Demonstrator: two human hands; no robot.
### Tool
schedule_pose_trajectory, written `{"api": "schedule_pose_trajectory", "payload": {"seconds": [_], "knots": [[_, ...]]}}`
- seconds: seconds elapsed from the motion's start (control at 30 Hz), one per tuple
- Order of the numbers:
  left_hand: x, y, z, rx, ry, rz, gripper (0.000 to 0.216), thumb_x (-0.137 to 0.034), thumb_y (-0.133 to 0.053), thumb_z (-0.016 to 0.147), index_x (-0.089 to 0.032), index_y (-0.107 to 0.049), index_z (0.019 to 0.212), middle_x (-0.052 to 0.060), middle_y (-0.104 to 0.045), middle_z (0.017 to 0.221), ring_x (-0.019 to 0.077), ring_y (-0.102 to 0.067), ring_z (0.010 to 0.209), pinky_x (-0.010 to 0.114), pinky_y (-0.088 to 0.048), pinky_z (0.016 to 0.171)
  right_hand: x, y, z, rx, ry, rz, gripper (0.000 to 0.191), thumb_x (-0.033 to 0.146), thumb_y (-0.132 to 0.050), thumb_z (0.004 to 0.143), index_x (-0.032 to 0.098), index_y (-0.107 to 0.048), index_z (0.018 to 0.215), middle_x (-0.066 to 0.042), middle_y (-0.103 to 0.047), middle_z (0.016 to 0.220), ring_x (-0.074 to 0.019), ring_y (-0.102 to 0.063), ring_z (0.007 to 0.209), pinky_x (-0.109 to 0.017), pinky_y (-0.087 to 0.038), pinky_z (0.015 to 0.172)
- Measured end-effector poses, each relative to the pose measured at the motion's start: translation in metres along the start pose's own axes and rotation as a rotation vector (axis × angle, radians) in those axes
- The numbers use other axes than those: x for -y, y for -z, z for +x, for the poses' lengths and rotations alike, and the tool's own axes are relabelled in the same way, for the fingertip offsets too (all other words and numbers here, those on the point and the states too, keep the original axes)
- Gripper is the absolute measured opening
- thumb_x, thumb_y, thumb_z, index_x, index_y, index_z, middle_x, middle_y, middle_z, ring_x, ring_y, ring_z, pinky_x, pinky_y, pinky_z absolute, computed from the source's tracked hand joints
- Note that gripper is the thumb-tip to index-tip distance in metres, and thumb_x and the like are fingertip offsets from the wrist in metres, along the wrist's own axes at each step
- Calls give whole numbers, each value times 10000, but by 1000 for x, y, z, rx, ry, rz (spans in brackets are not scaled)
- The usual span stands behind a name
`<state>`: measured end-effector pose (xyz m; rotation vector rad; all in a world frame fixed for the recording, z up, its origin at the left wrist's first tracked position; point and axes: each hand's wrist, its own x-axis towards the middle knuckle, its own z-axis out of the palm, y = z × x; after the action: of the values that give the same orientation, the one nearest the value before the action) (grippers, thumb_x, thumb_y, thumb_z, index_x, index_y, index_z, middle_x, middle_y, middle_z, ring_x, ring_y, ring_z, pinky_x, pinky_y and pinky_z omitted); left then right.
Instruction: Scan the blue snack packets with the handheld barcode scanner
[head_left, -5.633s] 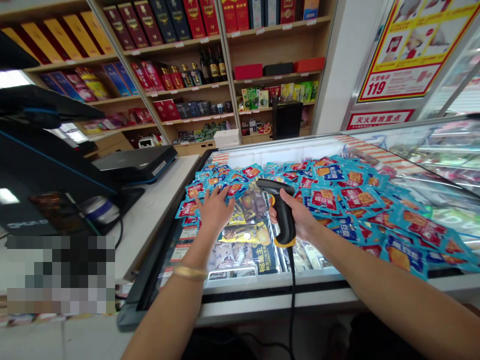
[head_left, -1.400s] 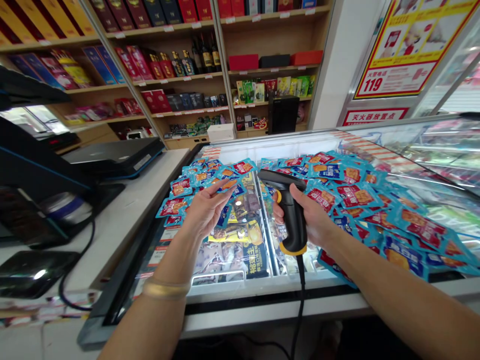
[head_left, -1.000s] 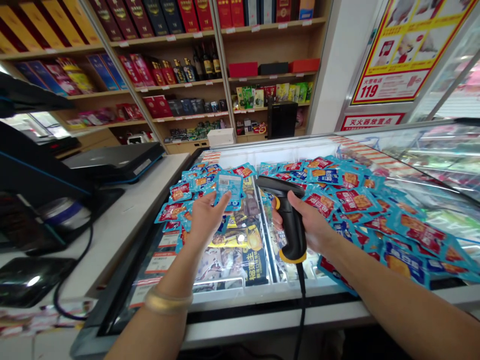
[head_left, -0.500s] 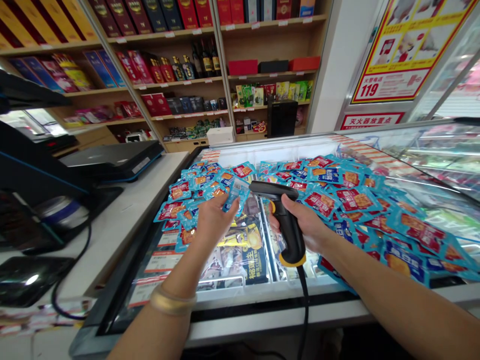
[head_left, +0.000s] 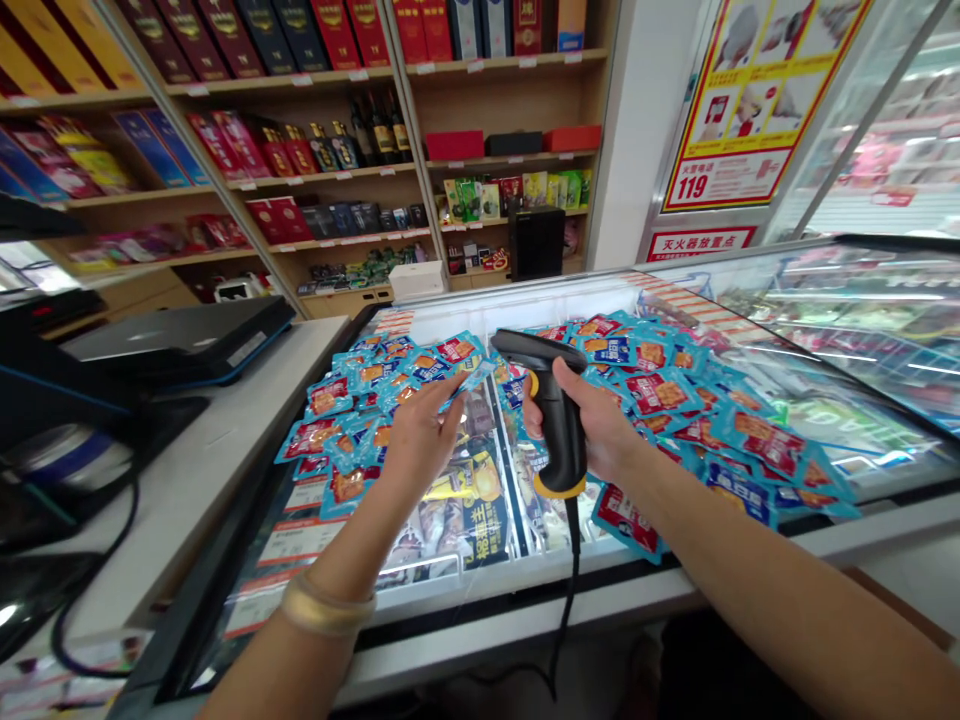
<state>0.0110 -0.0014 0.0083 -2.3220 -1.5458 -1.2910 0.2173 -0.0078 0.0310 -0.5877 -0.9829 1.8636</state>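
In my right hand (head_left: 604,425) is a black and yellow barcode scanner (head_left: 564,435), its fingers wrapped round the handle and its head pointing left. My left hand (head_left: 420,430), with a gold bangle on the wrist, pinches a small light-blue snack packet (head_left: 477,375) at its fingertips. That packet is tilted, partly hidden by the fingers and slightly blurred, just left of the scanner's head. Blue snack packets with red or navy labels lie in a left pile (head_left: 352,400) behind the left hand and a larger right pile (head_left: 660,390) beyond the right hand.
The piles rest on the glass top of a chest freezer (head_left: 431,600), with packaged goods visible inside. The scanner's cable (head_left: 574,560) hangs over its front edge. A counter (head_left: 247,410) with a flat scale (head_left: 187,340) stands on the left. Stocked shelves (head_left: 315,180) line the back.
My left hand has tilted the packet from its barcode side facing up to a nearly edge-on position. The view has turned slightly right. The scanner stays in my right hand.
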Motion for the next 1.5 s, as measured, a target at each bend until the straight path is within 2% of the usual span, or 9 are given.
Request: {"api": "schedule_pose_trajectory", "payload": {"seconds": [0.13, 0.3, 0.47, 0.57, 0.97, 1.13, 1.23, 1.4, 1.5], "knots": [[-30, -22, 18, 82, -127, -46, 348, -270, -420, 950, -202, -614, 1231, 73, -718, 1091, 174, -682, 948, 301, -544, 845, 36, 21, -16, -92, 123, -55, 454, 632, -659, 716, 196, -565, 803, 18, -528, 568, -118, -465, 499, -255, -400, 492], [-73, -66, 33, 257, -190, -19, 392, -199, -361, 956, -185, -572, 1286, 126, -611, 1284, 218, -578, 1187, 385, -486, 995, 62, 65, -42, -270, 182, -68, 451, 636, -637, 737, 201, -555, 824, 15, -528, 592, -119, -484, 506, -239, -398, 461], [-105, -95, 22, 484, -138, 178, 593, -522, -538, 857, -301, -454, 1401, 127, -393, 1489, 409, -304, 1386, 629, -302, 1078, 57, 101, -53, -325, 199, -41, 435, 632, -627, 749, 210, -554, 828, 13, -531, 595, -127, -495, 504, -248, -401, 450], [-110, -102, 16, 520, -121, 235, 651, -595, -529, 831, -353, -405, 1423, 105, -320, 1533, 432, -269, 1388, 661, -262, 1074, 50, 110, -50, -336, 164, -19, 436, 641, -605, 762, 215, -541, 829, 14, -537, 598, -130, -507, 505, -247, -412, 445], [-106, -121, 30, 504, -45, 265, 664, -600, -495, 845, -367, -343, 1449, 80, -318, 1534, 428, -264, 1390, 634, -283, 1070, 55, 117, -23, -368, 163, -17, 452, 642, -628, 743, 198, -544, 776, 14, -523, 570, -115, -492, 495, -234, -412, 455], [-108, -103, 29, 435, -38, 212, 806, -665, -521, 800, -385, -216, 1491, 53, -207, 1586, 418, -135, 1444, 670, -131, 1125, 61, 109, -28, -357, 210, -56, 423, 624, -608, 771, 205, -557, 790, 6, -511, 590, -122, -476, 510, -250, -423, 483], [-96, -80, 29, 361, -4, 209, 772, -568, -542, 839, -326, -219, 1498, 92, -221, 1578, 370, -165, 1449, 606, -144, 1154, 67, 94, -30, -324, 230, -86, 418, 629, -564, 801, 211, -564, 787, -9, -497, 604, -137, -457, 520, -265, -411, 471], [-37, -29, 24, 237, 179, 290, 683, -387, -616, 820, -226, -371, 1437, 172, -366, 1483, 360, -376, 1341, 524, -313, 1096, 58, 50, -18, -212, 195, -129, 426, 642, -549, 803, 218, -559, 772, -18, -497, 616, -146, -450, 535, -284, -407, 498], [5, 7, 17, 271, 302, 336, 691, -400, -657, 770, -237, -428, 1401, 162, -433, 1426, 354, -453, 1273, 515, -373, 1046, 36, 21, -4, -92, 113, -87, 411, 619, -594, 783, 210, -565, 777, -9, -501, 608, -137, -448, 539, -281, -408, 523]]}}
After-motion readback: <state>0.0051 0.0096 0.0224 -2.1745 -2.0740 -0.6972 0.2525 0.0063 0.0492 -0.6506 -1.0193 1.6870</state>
